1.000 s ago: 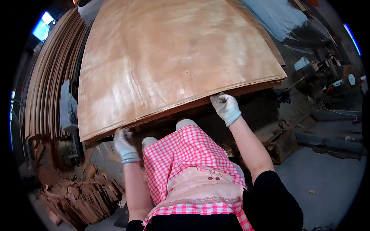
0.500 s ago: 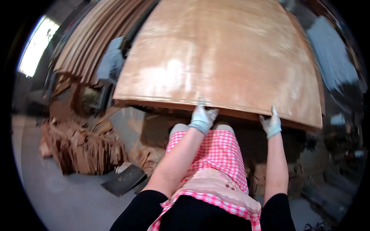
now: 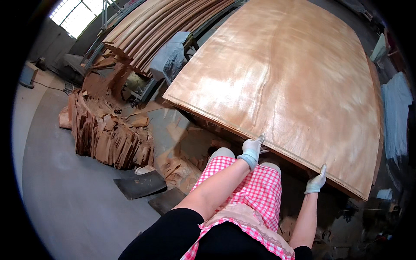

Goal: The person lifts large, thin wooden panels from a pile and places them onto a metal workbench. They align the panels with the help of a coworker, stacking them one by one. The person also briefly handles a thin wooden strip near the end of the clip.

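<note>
A large, thin sheet of wood veneer (image 3: 277, 86), light brown with a glossy, slightly rippled face, lies on top of a stack in front of me. My left hand (image 3: 252, 150), in a pale glove, grips its near edge around the middle, thumb on top and fingers underneath. Farther right along that edge, my right hand (image 3: 317, 180), gloved too, holds on near the corner with its thumb up against the rim. The fingers of both hands are partly hidden below the sheet.
Tattered brown veneer scraps (image 3: 110, 130) are piled on the floor at left, beside flat dark pieces (image 3: 141, 185). Behind them stands a rack of stacked wavy veneer sheets (image 3: 169, 30), with a plastic-covered object (image 3: 171, 56) nearer. Pale plastic sheeting (image 3: 395, 115) hangs at far right.
My view has turned, so the sheet and scrap pile sit farther right and tilted in the picture. Both hands are still at the sheet's near edge.
</note>
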Motion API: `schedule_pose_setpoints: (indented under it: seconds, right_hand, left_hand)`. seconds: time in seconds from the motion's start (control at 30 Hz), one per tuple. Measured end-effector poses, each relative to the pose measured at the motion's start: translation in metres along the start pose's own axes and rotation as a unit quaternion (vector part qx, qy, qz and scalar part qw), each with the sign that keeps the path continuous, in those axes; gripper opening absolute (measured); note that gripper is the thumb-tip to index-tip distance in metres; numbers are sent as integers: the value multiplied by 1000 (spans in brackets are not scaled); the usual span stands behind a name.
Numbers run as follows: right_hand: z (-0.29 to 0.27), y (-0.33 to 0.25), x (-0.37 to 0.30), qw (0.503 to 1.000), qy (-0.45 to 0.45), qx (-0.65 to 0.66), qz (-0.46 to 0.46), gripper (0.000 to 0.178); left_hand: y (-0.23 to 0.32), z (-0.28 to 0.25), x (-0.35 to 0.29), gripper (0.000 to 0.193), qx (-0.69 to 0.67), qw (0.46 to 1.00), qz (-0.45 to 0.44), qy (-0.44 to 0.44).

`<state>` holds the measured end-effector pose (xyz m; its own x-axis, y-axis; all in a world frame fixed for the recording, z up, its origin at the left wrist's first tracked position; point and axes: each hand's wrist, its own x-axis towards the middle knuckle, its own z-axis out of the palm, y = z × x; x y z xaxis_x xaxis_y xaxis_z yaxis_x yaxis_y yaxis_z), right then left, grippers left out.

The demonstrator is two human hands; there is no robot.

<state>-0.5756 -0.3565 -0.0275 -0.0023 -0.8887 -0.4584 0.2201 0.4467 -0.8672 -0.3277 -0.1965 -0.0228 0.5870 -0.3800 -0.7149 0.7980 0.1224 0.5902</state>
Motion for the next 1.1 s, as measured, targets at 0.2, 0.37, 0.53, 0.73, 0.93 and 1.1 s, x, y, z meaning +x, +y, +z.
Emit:
schedule_pose_setpoints:
  seconds: [0.2, 0.37, 0.53, 0.73, 0.93, 1.1]
  right_hand:
    - [-8, 1, -6, 999, -38, 7, 2, 51]
    - [-47, 5, -39, 997, -43, -63, 27, 34]
    - [-103, 14, -5, 991, 117, 44, -40, 27]
    - [-105, -10, 34, 968, 209, 23, -134, 48]
    - [-94, -15, 45, 979, 158, 26, -126, 48]
    - [-113, -33, 58, 985, 158, -69, -33, 57]
  left_hand:
    - [-8, 2, 2, 22, 150, 986, 75, 1]
    - [1, 0, -27, 27, 32, 989, -99, -101]
    - [-8, 2, -65, 26, 204, 974, 10, -100]
    - [-10, 9, -74, 25, 236, 959, 60, -144]
    - [-4, -6, -71, 21, 221, 965, 42, -133]
    - [-9, 0, -79, 22, 217, 965, 40, -141]
